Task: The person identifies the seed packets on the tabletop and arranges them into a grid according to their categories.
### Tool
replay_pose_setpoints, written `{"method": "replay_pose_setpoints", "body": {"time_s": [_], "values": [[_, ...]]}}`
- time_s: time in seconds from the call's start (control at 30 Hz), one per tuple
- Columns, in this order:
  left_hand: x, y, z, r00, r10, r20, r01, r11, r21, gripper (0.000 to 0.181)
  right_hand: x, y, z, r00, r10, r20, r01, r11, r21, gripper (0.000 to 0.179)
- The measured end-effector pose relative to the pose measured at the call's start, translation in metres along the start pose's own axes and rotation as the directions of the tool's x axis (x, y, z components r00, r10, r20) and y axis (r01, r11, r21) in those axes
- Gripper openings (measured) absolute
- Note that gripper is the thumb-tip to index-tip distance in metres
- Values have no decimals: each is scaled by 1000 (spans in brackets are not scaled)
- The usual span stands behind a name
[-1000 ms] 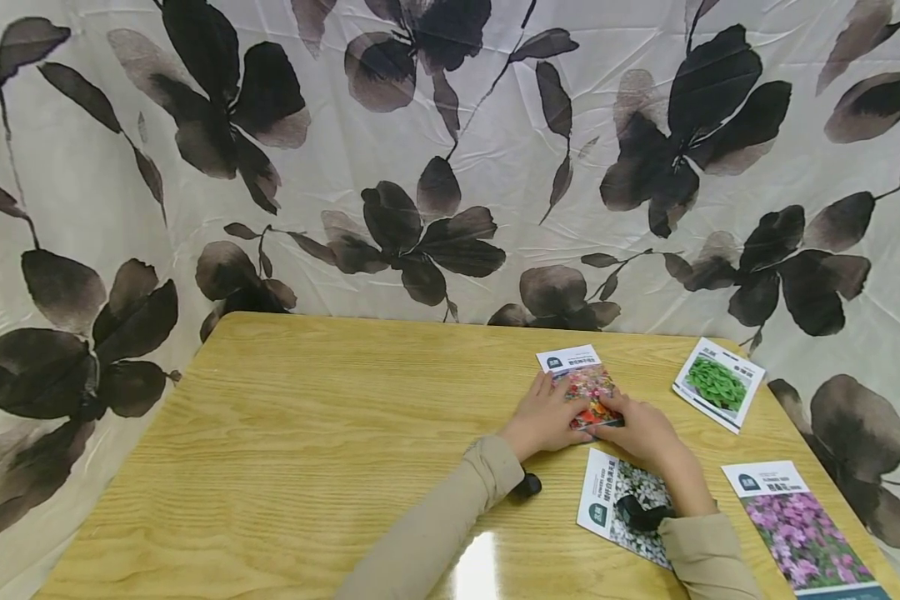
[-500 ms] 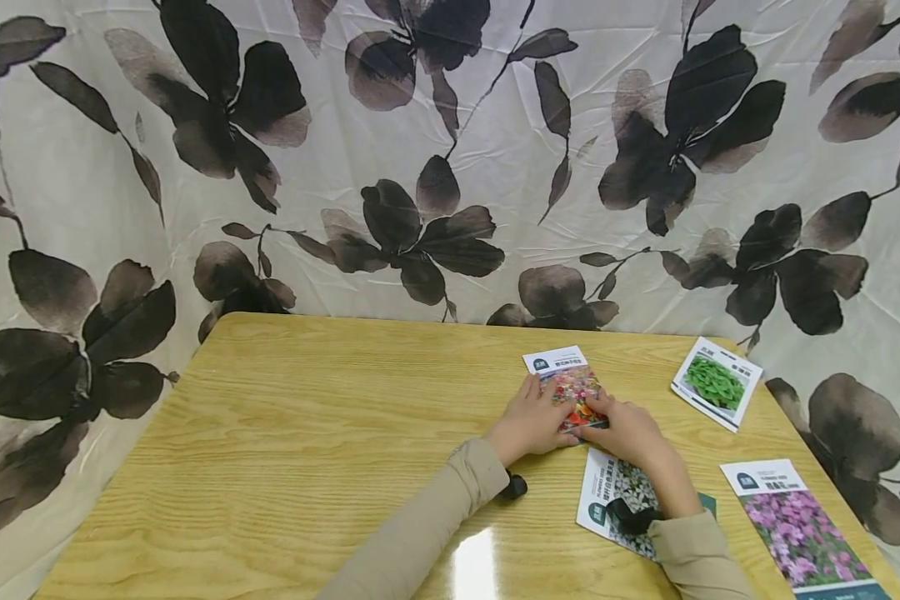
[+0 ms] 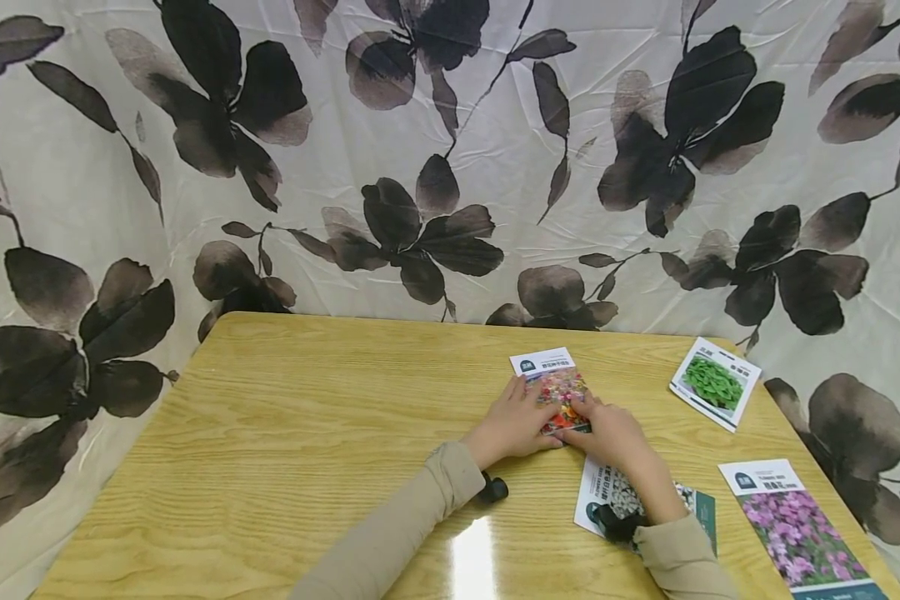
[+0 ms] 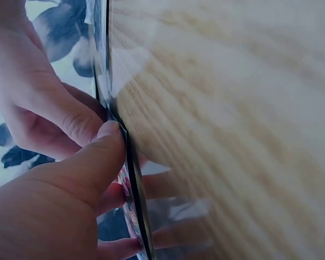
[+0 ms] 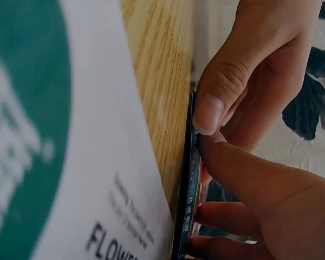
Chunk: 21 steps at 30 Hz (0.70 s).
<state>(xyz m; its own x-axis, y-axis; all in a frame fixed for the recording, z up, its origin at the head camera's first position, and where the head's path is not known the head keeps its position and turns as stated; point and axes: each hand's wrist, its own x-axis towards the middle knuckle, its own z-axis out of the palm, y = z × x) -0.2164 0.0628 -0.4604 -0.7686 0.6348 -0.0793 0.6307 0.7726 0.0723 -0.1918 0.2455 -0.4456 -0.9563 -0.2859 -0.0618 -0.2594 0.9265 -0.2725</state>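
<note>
A flower seed packet (image 3: 562,390) with a white top strip and a red and orange flower picture lies near the back of the table, a little right of the middle. My left hand (image 3: 513,422) holds its left side, fingers spread over the picture. At the lower right corner my right hand (image 3: 607,429) holds it too. The thumbs meet at the packet's near edge. In the left wrist view, my left hand (image 4: 49,200) has its thumb against the thin dark edge of the packet (image 4: 132,173). The right wrist view shows the same edge between the fingers.
A packet with white flowers (image 3: 602,483) lies under my right forearm. To the right lie a pink-flower packet (image 3: 802,533) and a smaller green-leaf packet (image 3: 715,383). The wooden table (image 3: 270,433) ends at a flower-patterned cloth (image 3: 307,167) behind.
Both hands have moved left with the colourful seed packet between them, across the tabletop. More of the white-flower packet's right end shows past my forearm. The other packets stay put.
</note>
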Motion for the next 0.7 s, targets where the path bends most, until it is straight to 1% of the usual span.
{"method": "replay_pose_setpoints", "body": {"time_s": [0.17, 0.3, 0.47, 0.6, 0.7], "values": [[-8, -6, -1, 1000, 6, -6, -6, 999, -41, 62, 1, -7, 2, 1000, -21, -16, 21, 999, -32, 64], [-13, -14, 2, 1000, 9, -9, -9, 998, -54, 62, 2, -14, 5, 999, -36, -21, 35, 998, -51, 66], [-19, -22, 4, 1000, 29, -11, -30, 997, -75, 62, 1, -21, 8, 999, -40, -37, 37, 997, -67, 67], [-24, -27, 3, 999, 32, 0, -32, 995, -94, 62, 2, -26, 11, 996, -68, -56, 63, 994, -92, 67], [-29, -32, 3, 999, 34, 15, -32, 994, -103, 63, 3, -31, 14, 996, -78, -50, 72, 991, -112, 67]]}}
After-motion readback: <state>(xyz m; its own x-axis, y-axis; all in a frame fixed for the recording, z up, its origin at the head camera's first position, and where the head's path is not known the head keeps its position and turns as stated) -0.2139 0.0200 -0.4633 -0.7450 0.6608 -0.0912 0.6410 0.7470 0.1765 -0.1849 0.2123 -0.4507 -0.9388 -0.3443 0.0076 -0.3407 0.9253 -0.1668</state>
